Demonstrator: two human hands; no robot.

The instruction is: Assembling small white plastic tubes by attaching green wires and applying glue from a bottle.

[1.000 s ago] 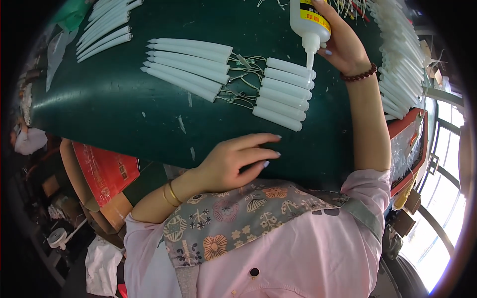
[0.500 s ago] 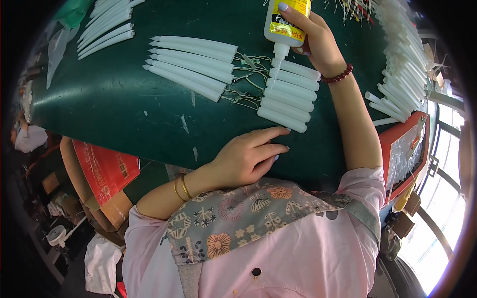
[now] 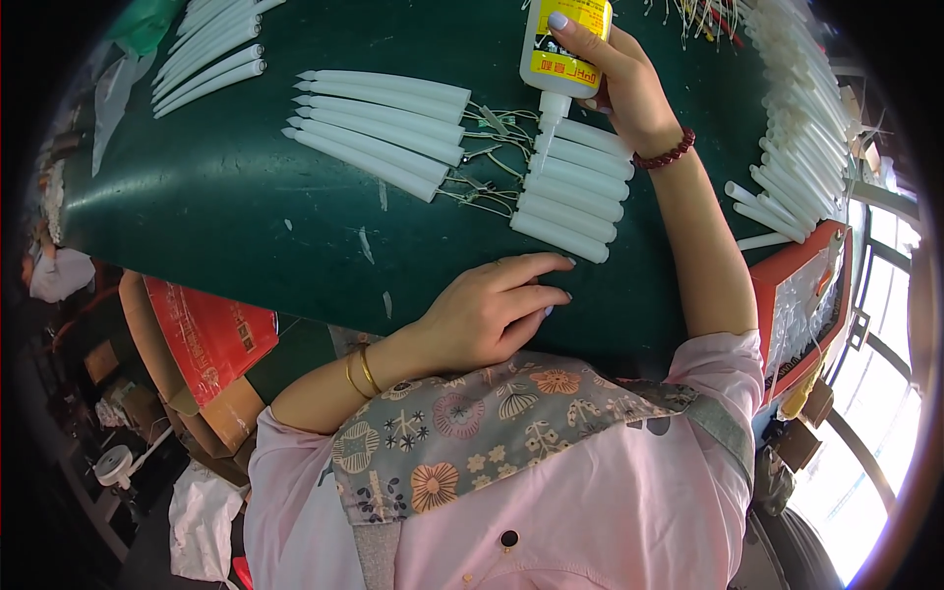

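Observation:
My right hand (image 3: 629, 84) is wrapped round a white squeeze bottle of glue (image 3: 560, 61) with a yellow label, tipped upside down. Its narrow clear nozzle points at the inner ends of a row of short white tubes (image 3: 575, 185); whether the tip touches one I cannot tell. Thin wires with small parts (image 3: 492, 123) link these tubes to longer white candle sticks (image 3: 383, 123) with flame-shaped tips, lying to their left. My left hand (image 3: 492, 310) rests on the table below the tubes, fingers stretched out and holding nothing.
More white sticks (image 3: 211, 54) lie at the far left of the green table (image 3: 246, 216). A big pile of white tubes (image 3: 796, 128) lines the right side, above a red box (image 3: 801, 305). Loose wires (image 3: 703, 15) lie at the far edge. An open carton (image 3: 187, 364) stands lower left.
The bottle in my right hand has shifted slightly left and a little nearer me. The short tubes have moved very slightly right. My left hand stays put.

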